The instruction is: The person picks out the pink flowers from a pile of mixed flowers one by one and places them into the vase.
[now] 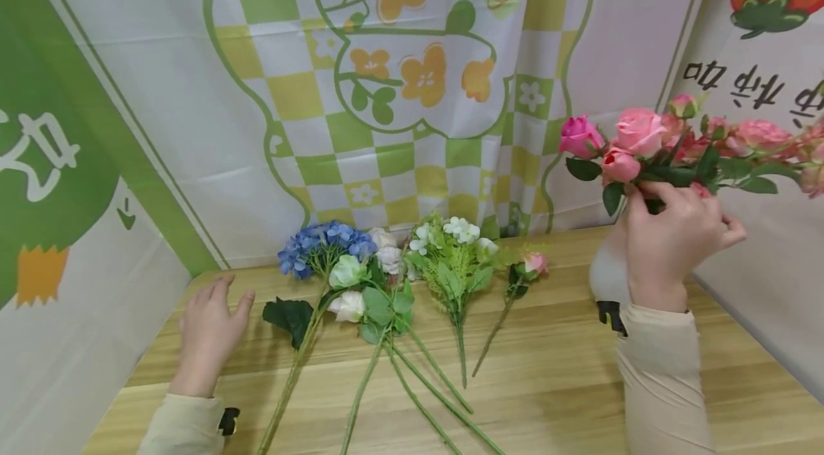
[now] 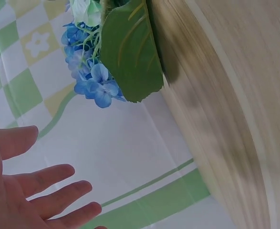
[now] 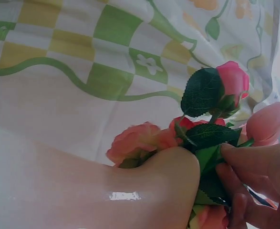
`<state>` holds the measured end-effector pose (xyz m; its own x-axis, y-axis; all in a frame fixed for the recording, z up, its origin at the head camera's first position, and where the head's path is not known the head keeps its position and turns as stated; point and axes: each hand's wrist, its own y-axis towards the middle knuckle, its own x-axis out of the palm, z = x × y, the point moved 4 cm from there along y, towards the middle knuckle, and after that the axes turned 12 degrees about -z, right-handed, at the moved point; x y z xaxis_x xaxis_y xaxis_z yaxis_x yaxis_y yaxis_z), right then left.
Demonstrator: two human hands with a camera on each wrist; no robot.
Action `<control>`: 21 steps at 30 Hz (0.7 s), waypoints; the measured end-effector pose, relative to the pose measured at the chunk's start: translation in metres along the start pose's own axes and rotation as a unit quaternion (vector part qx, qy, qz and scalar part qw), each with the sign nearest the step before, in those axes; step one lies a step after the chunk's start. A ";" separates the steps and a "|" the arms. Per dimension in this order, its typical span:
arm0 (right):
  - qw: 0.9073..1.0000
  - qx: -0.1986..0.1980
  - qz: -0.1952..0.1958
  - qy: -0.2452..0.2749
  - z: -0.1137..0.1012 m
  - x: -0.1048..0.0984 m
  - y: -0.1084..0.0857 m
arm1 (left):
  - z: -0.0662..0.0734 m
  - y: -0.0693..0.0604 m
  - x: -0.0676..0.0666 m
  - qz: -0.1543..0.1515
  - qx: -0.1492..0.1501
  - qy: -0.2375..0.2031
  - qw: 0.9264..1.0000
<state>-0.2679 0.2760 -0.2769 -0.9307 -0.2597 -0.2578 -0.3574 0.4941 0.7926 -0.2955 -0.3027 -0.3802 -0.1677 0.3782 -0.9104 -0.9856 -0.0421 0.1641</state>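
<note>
My right hand (image 1: 672, 240) is at the mouth of a white vase (image 1: 606, 269), thumb and fingers pinching among the stems and leaves of pink roses (image 1: 639, 131). In the right wrist view the glossy vase (image 3: 82, 181) fills the lower left, with roses (image 3: 132, 143) and dark green leaves (image 3: 202, 93) spilling from its mouth. The exact stem pinched is partly hidden by my fingers. My left hand (image 1: 209, 330) is at the table's left side, fingers spread and holding nothing. Nearest to it is a blue hydrangea (image 1: 322, 247) with a big leaf (image 2: 132, 52).
White roses (image 1: 350, 305) on long stems lie mid-table, beside a white-flowered green sprig (image 1: 460, 276) and a single pink rose (image 1: 534, 264). The wooden table (image 1: 547, 383) meets printed cloth walls (image 1: 412, 176) at the back and sides.
</note>
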 end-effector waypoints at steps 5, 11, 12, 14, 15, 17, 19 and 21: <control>1.000 0.010 -0.012 -0.004 0.000 -0.004 0.003 | 0.009 0.004 -0.001 0.007 0.015 0.007 1.000; 0.997 0.036 -0.065 -0.004 -0.002 -0.008 0.006 | 0.030 0.013 0.001 0.006 0.034 0.009 0.999; 0.996 0.042 -0.077 -0.001 -0.003 -0.009 0.005 | 0.035 0.014 0.002 0.006 0.037 0.008 0.999; 0.993 0.059 -0.106 0.006 -0.004 -0.010 0.003 | 0.044 0.016 0.004 0.011 0.047 0.001 0.999; 0.990 0.066 -0.128 0.006 -0.005 -0.010 0.002 | 0.050 0.017 0.006 0.014 0.052 -0.002 0.999; 0.979 0.080 -0.185 -0.006 -0.007 -0.012 0.000 | 0.061 0.018 0.008 0.018 0.061 -0.008 0.998; 0.965 0.082 -0.247 -0.020 -0.010 -0.012 -0.003 | 0.071 0.019 0.010 0.022 0.067 -0.016 0.997; 0.949 0.069 -0.305 -0.035 -0.014 -0.012 -0.006 | 0.081 0.020 0.014 0.022 0.069 -0.023 0.997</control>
<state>-0.2534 0.2641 -0.2711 -0.5492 -0.4794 -0.6845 -0.8334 0.3747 0.4063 -0.3158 -0.2232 -0.3583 -0.2054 0.4210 -0.8835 -0.9644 0.0666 0.2560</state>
